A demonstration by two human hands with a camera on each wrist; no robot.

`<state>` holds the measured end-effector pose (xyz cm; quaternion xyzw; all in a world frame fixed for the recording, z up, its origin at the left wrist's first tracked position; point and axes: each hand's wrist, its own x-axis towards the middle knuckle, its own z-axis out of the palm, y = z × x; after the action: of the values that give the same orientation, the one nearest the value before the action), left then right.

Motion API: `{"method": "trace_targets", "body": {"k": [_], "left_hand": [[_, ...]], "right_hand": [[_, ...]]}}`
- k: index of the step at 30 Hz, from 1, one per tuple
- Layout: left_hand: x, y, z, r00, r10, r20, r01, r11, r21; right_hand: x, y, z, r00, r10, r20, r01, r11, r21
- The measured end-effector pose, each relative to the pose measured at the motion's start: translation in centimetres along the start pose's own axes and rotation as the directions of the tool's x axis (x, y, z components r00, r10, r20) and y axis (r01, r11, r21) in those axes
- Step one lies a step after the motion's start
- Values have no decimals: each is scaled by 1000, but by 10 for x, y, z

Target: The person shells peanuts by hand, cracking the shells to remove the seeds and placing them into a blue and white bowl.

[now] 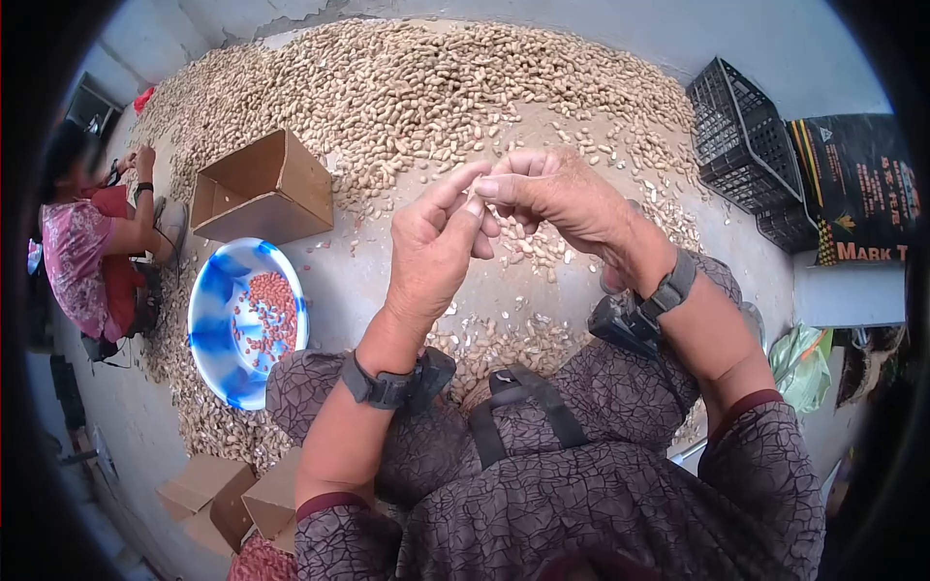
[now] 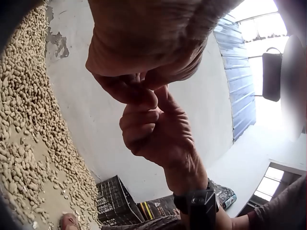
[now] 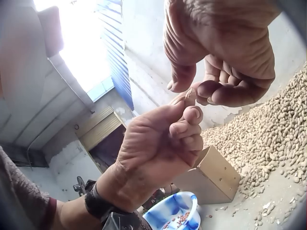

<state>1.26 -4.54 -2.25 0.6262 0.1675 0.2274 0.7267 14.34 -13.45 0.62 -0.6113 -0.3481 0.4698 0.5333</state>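
In the head view, my left hand (image 1: pixel 431 247) and right hand (image 1: pixel 572 198) meet in front of me, thumbs and fingertips together. Between them is a small peanut (image 3: pixel 190 97), pale and rough, best seen in the right wrist view. The left thumb and fingers pinch it from below. Curled right fingers close about its top, with the right thumb right beside it. In the left wrist view the hands' backs hide the peanut. Below them, broken peanut shells (image 1: pixel 513 344) lie on the floor between my knees.
A large heap of unshelled peanuts (image 1: pixel 417 87) spreads along the wall. To the left stand a cardboard box (image 1: pixel 262 208) and a blue-and-white basin (image 1: pixel 206 334) with red kernels (image 1: pixel 271 300). Another person (image 1: pixel 97 232) sits at far left. Black crates (image 1: pixel 741 140) stand at right.
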Motion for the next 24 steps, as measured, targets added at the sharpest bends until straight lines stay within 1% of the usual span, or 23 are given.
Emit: {"method": "trace_targets", "body": {"k": [1,2,4,5,7,8,10,11,12,14,15,17,18,19,21,22,24], "left_hand": [[1,0,2,1000,26,-9,-26,999,31],[1,1,5,998,56,-32,-56,998,25],[3,2,10,993,88,-79,-84,995,47],[4,2,11,994,78,-74,-76,996,41],[6,1,11,987,117,-113,-116,993,9],[8,-1,12,987,112,-114,-112,994,8],[11,-6,14,973,127,-193,-151,982,-117],[11,-6,16,968,114,-222,-146,980,-132],[11,-8,15,968,115,-223,-146,981,-131],[13,-15,12,972,58,-228,-100,979,-176],[14,-15,12,971,68,-229,-109,979,-172],[14,-14,16,962,-37,-270,-52,948,-314],[14,-15,17,961,-27,-274,-62,948,-312],[13,-16,16,963,-46,-266,-49,939,-341],[13,-18,15,963,-111,-245,-5,904,-427],[13,-20,13,963,-101,-250,-15,905,-425],[12,-21,12,967,-179,-183,39,808,-588]], "right_hand": [[3,2,-2,999,25,43,-28,998,64],[7,5,-3,999,21,49,-27,994,108],[11,3,-2,993,31,113,-55,975,216],[12,2,-1,994,40,106,-63,974,218],[13,2,4,999,5,32,-11,978,208],[14,4,6,999,9,32,-15,978,210],[15,5,14,994,-31,-104,49,985,167],[13,2,18,987,-27,-156,46,991,124],[13,6,19,988,-28,-155,47,991,125],[15,13,19,984,-55,-168,73,992,103],[12,8,22,977,-51,-209,58,998,29],[12,12,24,975,-83,-205,90,996,27],[12,15,24,974,-103,-204,111,993,30],[11,16,23,968,-124,-216,113,992,-64],[9,15,26,965,-152,-215,139,988,-74],[7,13,28,961,-169,-221,155,985,-80],[3,11,30,969,-160,-190,153,987,-54]]}}
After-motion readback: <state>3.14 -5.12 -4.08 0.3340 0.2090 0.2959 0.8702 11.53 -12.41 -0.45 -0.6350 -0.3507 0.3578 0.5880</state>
